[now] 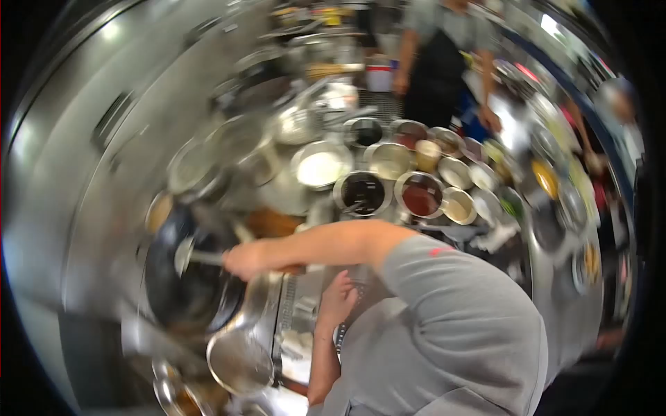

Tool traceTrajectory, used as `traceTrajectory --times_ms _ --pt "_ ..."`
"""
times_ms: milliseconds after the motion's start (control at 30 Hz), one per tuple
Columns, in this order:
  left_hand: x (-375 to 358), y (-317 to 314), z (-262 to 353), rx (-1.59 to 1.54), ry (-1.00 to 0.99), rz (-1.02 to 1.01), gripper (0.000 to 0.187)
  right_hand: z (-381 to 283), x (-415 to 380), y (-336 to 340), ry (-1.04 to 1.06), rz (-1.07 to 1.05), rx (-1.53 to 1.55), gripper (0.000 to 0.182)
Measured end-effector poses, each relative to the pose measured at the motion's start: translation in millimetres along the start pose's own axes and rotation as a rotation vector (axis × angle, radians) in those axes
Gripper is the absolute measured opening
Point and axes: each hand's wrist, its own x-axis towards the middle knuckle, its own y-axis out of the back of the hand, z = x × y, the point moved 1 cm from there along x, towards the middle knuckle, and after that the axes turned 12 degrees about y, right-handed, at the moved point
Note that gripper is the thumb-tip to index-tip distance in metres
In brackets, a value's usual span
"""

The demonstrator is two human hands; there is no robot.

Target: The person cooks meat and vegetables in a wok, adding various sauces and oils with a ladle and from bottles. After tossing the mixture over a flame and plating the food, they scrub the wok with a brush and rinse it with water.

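Note:
My right arm reaches across to the left, and my right hand (244, 259) is closed round the handle of a ladle (185, 256). The ladle's pale head is over the dark wok (163, 295), whose contents are too blurred to make out. My left hand (338, 299) is lower and nearer my body, beside the metal counter edge, with its fingers loosely apart and nothing visible in them. Just below the wok stands a round metal pot (241, 362).
Beyond my arm are several metal bowls of sauces, including a dark one (362, 193), a red one (421, 195) and a white one (320, 166). A person in a dark apron (436, 76) stands at the back. A steel wall (76, 180) borders the left side.

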Motion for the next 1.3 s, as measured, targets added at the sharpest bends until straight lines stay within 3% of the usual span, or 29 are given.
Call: traceTrajectory --times_ms 33,100,233,300,367,400,433,467,500,533,600,633,667,800,933,1167,1300 --pt "7.4 -7.0 7.0 0.037 0.002 -0.046 0.051 0.5 0.2 -0.1 0.037 -0.075 -0.09 0.02" --pt "17.9 -23.2 24.6 0.162 -0.047 -0.197 0.051 2.3 -3.4 -6.0 -0.094 -0.091 -0.067 0.026" --pt "36.6 -58.1 41.6 0.39 -0.008 -0.282 0.049 7.1 -60.9 34.5 -0.206 0.133 0.187 0.048" --pt "49.4 -74.9 44.7 0.333 0.0 -0.275 0.049 24.6 -122.1 74.7 -0.314 0.258 0.362 0.065" --pt "61.5 -90.2 31.8 0.239 0.064 -0.27 0.052 27.5 -230.8 127.2 -0.405 0.436 0.77 0.067" --pt "67.9 -96.5 38.2 0.246 0.091 -0.288 0.052 49.6 -288.1 136.7 -0.513 0.495 0.611 0.059" --pt "72.9 -103.4 44.4 0.253 0.121 -0.305 0.052 79.8 -355.3 133.9 -0.536 0.768 0.935 0.043" --pt "78.4 -112.6 42.0 0.174 0.166 -0.291 0.052 87.5 -426.4 154.7 -0.713 0.84 0.608 0.036" --pt "83.4 -121.3 34.4 0.098 0.212 -0.273 0.052 111.0 -499.2 159.3 -0.888 0.882 0.479 0.026" --pt "86.3 -130.2 28.8 0.027 0.258 -0.252 0.051 143.8 -577.9 143.1 -1.051 1.062 0.521 0.02" --pt "89.5 -148.1 27.9 -0.076 0.323 -0.239 0.05 167.4 -686.6 129.4 -1.455 0.804 -0.054 0.018" --pt "95.0 -158.7 29.1 -0.13 0.347 -0.233 0.049 181.9 -720.6 112.9 -1.521 0.885 -0.067 0.019" --pt "98.7 -168.9 32.0 -0.142 0.363 -0.229 0.048 173.6 -733.9 116.3 -1.448 0.66 -0.063 0.019" --pt "111.3 -203.3 52.9 -0.087 0.371 -0.226 0.046 202.0 -743.9 102.8 -1.566 0.32 -0.176 0.023" --pt "117.7 -219.0 72.5 -0.072 0.388 -0.236 0.048 207.1 -743.8 93.0 -1.491 0.156 -0.253 0.024" --pt "120.0 -224.4 66.2 -0.065 0.364 -0.186 0.048 225.3 -750.9 74.8 -1.498 0.306 -0.158 0.027" --pt "113.4 -223.9 59.8 -0.072 0.365 -0.143 0.046 236.6 -760.1 63.9 -1.405 0.235 -0.212 0.022"
